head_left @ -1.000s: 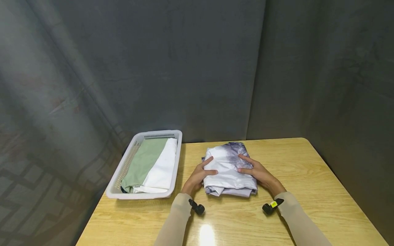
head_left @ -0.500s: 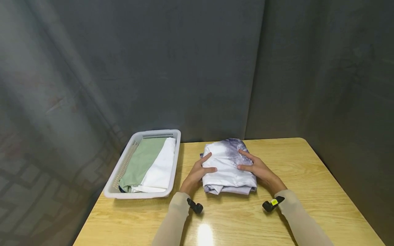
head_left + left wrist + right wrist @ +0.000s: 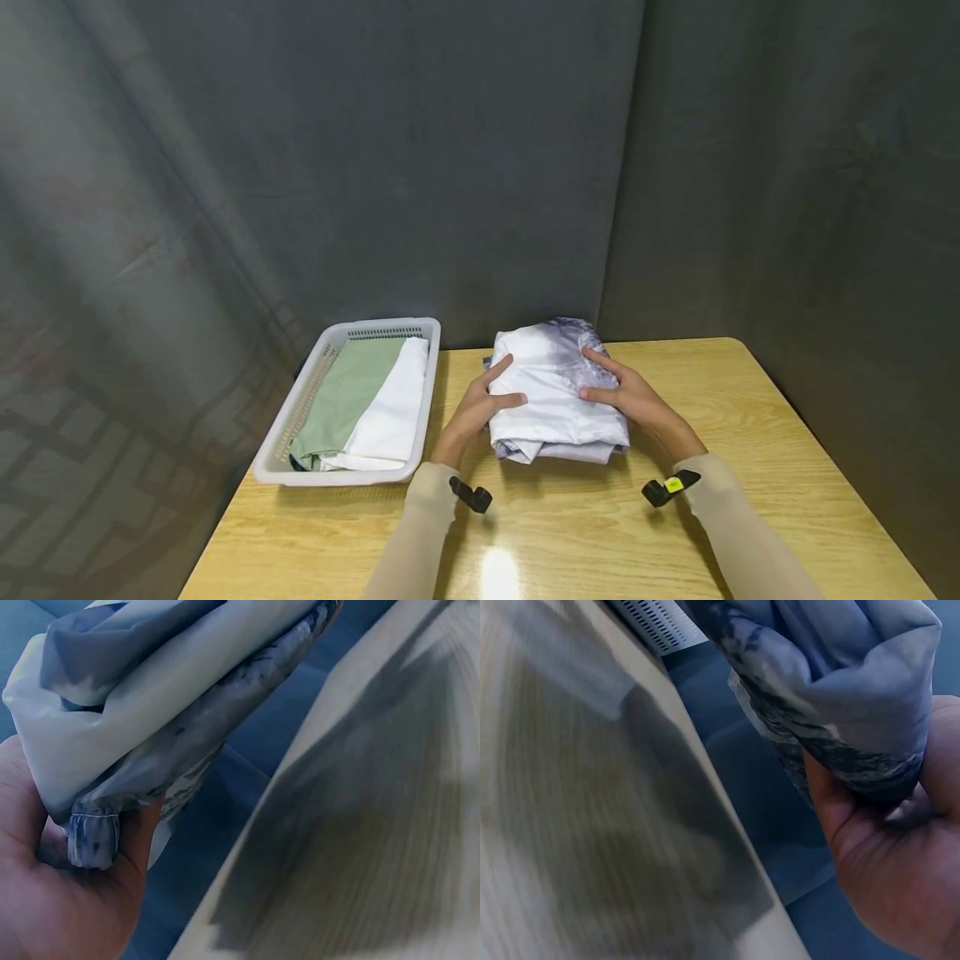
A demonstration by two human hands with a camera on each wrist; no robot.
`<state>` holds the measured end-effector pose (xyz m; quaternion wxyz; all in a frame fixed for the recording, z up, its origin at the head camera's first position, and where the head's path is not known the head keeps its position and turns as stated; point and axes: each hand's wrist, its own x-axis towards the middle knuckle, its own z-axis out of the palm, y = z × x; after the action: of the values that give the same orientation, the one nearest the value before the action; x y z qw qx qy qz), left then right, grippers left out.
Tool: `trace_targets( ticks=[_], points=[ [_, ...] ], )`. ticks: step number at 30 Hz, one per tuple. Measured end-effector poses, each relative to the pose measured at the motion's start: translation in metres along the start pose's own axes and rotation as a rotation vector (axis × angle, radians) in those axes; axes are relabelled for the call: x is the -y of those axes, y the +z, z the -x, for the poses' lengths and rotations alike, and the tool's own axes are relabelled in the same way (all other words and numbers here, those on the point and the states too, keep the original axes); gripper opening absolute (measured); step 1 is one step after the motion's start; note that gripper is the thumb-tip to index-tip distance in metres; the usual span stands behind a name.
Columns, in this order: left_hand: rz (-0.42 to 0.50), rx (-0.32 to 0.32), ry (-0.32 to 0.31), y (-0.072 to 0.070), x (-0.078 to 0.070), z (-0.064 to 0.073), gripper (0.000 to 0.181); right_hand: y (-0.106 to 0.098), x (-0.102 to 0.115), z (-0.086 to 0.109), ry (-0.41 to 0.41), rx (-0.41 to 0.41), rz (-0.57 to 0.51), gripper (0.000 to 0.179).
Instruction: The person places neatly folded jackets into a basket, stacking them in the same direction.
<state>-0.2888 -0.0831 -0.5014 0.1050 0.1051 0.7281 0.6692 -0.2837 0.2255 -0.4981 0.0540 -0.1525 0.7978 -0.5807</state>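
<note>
A folded cloth [image 3: 555, 417], white with a purple-grey patterned corner, hangs above the table between both hands. My left hand [image 3: 474, 410] grips its left side, thumb and a finger on top. On the opposite side, my right hand [image 3: 647, 407] holds it the same way. In the left wrist view, the left palm [image 3: 67, 915] wraps the cloth's layered edge, where a stitched hem [image 3: 94, 840] sticks out. The right wrist view has the cloth's dark-patterned underside [image 3: 862, 772] between thumb and fingers. Most fingers are hidden beneath the cloth in the head view.
A white plastic basket [image 3: 270, 450] stands to the left on the wooden table [image 3: 750, 433]. Inside lie a folded green cloth [image 3: 348, 392] and a white one [image 3: 393, 404]. Grey curtains [image 3: 465, 183] hang behind the table and along its sides.
Both hands have raised the folded cloth off the table and moved it slightly away from me. The grip looks the same, and the basket stays in place.
</note>
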Motion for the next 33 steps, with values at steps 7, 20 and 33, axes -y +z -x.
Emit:
trace_targets(
  ticks=[7,20,33],
  points=[
    [0.034,0.008,0.025,-0.003,-0.013,-0.001,0.081,-0.004,0.016,-0.002,-0.015,0.007,0.000,0.085],
    [0.042,0.025,0.055,-0.008,-0.036,0.002,0.079,-0.011,0.038,-0.003,-0.033,0.020,0.037,0.085],
    [0.031,0.023,0.039,-0.016,-0.051,0.006,0.079,-0.010,0.054,-0.005,-0.034,0.023,0.026,0.085]
  ],
)
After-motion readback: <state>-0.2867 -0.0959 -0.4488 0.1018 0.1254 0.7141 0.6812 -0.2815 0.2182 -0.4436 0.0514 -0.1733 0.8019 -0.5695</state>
